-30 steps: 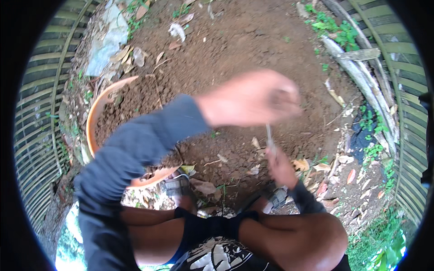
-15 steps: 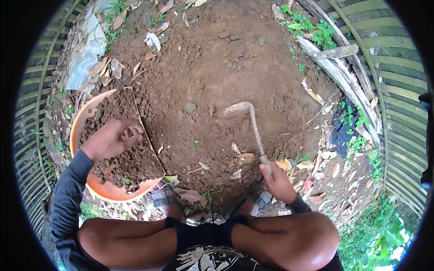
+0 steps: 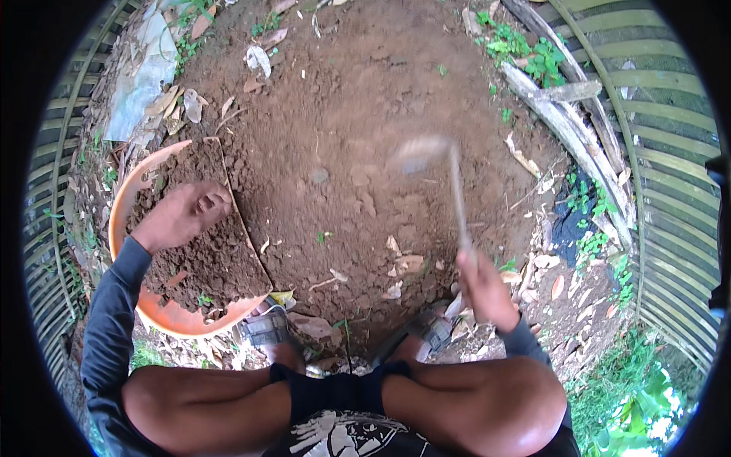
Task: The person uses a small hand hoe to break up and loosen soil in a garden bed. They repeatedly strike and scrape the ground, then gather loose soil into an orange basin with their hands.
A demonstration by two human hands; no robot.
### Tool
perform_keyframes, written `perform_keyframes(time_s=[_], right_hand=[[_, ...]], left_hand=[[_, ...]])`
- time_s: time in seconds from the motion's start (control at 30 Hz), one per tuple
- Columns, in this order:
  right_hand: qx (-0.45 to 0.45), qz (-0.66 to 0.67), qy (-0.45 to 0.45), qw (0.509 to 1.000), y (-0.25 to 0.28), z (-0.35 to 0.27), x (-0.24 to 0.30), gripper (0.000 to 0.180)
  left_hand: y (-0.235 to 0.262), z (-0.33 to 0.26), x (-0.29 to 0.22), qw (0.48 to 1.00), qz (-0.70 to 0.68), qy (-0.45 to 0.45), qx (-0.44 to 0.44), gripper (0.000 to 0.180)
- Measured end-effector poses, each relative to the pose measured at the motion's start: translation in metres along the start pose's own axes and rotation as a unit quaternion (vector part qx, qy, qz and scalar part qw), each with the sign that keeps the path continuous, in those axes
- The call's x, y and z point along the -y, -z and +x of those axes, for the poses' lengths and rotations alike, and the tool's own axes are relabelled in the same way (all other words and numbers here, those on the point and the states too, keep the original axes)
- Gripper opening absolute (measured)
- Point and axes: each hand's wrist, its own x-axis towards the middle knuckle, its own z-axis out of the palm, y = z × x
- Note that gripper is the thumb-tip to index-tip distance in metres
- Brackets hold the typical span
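Observation:
My right hand point(image 3: 488, 292) is wrapped round the handle of a small hand hoe point(image 3: 458, 199). Its bent head is blurred by motion and stands over the bare brown soil point(image 3: 358, 190). To the left, an orange half-round container point(image 3: 124, 199) with one straight side lies beside my left foot, heaped with loose dark soil point(image 3: 209, 263). My left hand point(image 3: 180, 216) is over that heap, fingers curled closed near the straight edge. What they hold, if anything, cannot be made out.
My sandalled feet point(image 3: 268, 332) flank the near soil. Dry leaves point(image 3: 410, 263) and small green plants point(image 3: 544, 65) are scattered about. Weathered logs point(image 3: 567, 126) lie at right, with curved slatted fencing point(image 3: 678, 175) beyond. A pale sheet point(image 3: 143, 87) lies at far left.
The hoe has risen off the soil and swung up and to the right, with my right hand shifting slightly right. My left hand stays over the container; the whole view has shifted slightly.

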Motion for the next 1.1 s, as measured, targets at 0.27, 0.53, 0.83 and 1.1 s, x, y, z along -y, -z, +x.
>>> perform_keyframes(time_s=[0.27,0.53,0.83,1.1], right_hand=[[0.054,-0.109,0.178,0.977,-0.078,0.060,0.020,0.045],[0.037,0.228,0.127,0.965,-0.054,0.066,0.034,0.035],[0.089,-0.072,0.137,0.984,-0.054,0.025,-0.014,0.045],[-0.052,-0.151,0.409,0.898,-0.116,0.094,0.039,0.041]], left_hand=[[0.009,0.009,-0.002,0.999,0.040,-0.009,-0.033,0.029],[0.009,0.012,0.026,0.999,-0.026,0.023,-0.036,0.029],[0.006,0.003,0.044,0.997,-0.032,-0.005,-0.063,0.027],[0.005,0.000,0.041,0.999,-0.018,0.030,-0.018,0.026]])
